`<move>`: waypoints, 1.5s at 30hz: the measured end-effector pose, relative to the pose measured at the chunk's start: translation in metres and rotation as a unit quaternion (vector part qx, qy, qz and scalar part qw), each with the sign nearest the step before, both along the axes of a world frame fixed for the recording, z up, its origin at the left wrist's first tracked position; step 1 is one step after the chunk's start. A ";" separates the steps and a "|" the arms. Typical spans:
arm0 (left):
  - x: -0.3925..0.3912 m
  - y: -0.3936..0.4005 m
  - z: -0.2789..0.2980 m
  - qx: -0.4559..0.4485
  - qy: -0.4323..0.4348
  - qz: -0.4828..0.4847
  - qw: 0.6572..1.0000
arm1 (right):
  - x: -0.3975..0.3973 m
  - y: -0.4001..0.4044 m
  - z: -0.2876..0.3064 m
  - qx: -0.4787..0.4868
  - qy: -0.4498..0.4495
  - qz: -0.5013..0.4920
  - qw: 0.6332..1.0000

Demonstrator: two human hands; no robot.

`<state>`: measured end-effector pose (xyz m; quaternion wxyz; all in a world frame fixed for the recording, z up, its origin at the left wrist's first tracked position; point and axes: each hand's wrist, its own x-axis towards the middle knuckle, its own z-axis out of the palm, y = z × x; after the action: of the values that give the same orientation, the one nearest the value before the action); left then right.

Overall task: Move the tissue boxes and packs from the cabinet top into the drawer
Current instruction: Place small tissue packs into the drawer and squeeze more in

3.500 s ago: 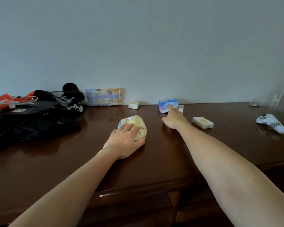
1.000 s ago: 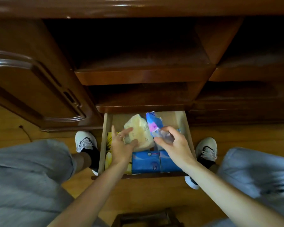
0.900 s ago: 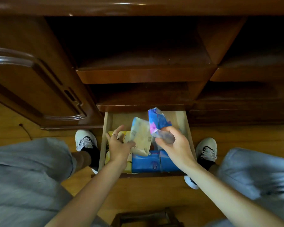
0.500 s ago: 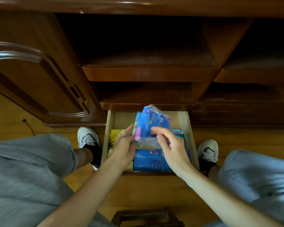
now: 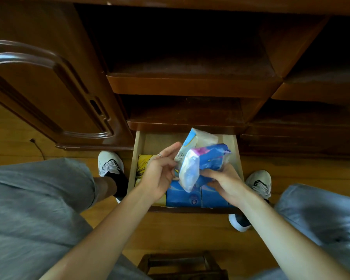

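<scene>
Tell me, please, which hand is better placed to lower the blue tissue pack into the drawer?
Right. The right hand grips the blue tissue pack directly above the open drawer; the left hand is beside it, against the pale tissue pack.
</scene>
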<state>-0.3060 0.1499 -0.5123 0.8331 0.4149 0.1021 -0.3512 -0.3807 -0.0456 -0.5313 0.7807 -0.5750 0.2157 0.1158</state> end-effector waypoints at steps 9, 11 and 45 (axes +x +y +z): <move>0.007 0.009 -0.002 0.243 -0.115 -0.249 0.930 | -0.002 0.010 0.011 -0.360 -0.006 0.153 0.920; 0.006 0.010 -0.008 0.278 -0.126 -0.277 0.911 | -0.004 0.009 0.011 -0.450 -0.001 0.151 0.880; 0.061 0.067 -0.062 0.649 -0.235 -0.066 0.720 | 0.148 0.052 -0.069 -0.100 0.249 0.011 0.963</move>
<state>-0.2447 0.2168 -0.5743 0.3314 0.9291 0.0780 -0.1444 -0.2324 0.0068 -0.6008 0.6397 -0.6056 0.4068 0.2419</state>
